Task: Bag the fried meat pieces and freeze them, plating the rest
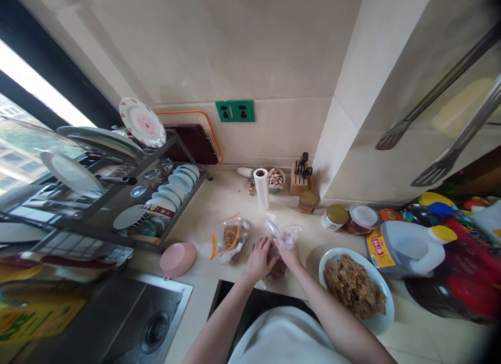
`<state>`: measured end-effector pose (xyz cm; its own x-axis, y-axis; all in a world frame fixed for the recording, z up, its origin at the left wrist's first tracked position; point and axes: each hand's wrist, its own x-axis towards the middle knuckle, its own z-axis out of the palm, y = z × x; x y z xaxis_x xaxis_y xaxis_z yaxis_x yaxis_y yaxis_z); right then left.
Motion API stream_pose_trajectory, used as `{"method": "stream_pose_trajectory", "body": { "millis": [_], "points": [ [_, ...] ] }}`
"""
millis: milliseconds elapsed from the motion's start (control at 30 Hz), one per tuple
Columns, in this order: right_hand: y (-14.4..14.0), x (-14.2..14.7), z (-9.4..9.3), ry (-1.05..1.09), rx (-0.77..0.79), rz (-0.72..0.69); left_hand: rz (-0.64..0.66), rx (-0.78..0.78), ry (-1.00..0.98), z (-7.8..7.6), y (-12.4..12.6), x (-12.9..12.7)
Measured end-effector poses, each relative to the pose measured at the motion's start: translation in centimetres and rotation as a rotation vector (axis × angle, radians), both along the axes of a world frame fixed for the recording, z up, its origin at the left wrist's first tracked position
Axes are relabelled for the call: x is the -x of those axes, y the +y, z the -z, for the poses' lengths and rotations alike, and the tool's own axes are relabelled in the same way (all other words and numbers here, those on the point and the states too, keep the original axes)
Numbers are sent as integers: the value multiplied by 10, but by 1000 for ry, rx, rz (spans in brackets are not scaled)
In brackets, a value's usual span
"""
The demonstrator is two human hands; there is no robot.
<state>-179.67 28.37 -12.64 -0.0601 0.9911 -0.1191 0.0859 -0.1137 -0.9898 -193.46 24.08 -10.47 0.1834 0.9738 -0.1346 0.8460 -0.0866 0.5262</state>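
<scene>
One jug (410, 241) bears a blurred label (380, 249); my left hand (259, 258) and right hand (288, 255) meet at a bag (277, 272); whether fingers clamp it, I can't tell.

clear bag (277, 273): partly behind left hand (259, 260) | lower spatula (435, 168): handle cut off

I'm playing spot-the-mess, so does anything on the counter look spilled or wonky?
Maybe one little thing: some brownish bits lie on the counter left of the white roll, seemingly outside the bowl behind it. They might have tumbled out, but they're too small to be sure. Nothing else stands out.
</scene>
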Motion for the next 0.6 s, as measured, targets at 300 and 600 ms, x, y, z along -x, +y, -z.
{"method": "stream_pose_trajectory", "body": {
  "millis": [300,600],
  "points": [
    [30,-14,-34,285,148,166,-233,-20,-242,32,-26,10],
    [33,-32,-28,90,215,102,-190,-89,-287,15,-3,-9]
  ]
}}
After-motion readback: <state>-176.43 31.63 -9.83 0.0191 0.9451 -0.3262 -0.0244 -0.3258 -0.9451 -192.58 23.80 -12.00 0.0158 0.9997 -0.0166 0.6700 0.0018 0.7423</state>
